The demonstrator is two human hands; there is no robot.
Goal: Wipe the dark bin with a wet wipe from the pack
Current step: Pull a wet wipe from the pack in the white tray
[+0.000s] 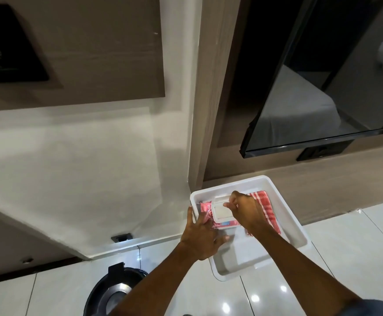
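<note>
A pink wet wipe pack (218,214) with a white flip lid lies in the back left of a white tray (286,215) on the floor. My left hand (203,236) presses down on the pack's left end, fingers spread over it. My right hand (243,208) pinches at the far edge of the white lid; whether the lid is lifted I cannot tell. The dark round bin (115,293) stands on the tiles at the lower left, partly hidden by my left forearm.
A red-and-white striped cloth (264,206) lies in the tray under my right wrist. A white wall (83,167) rises behind the bin. A dark glass panel (311,106) leans at the right. Glossy white floor tiles (345,258) surround the tray.
</note>
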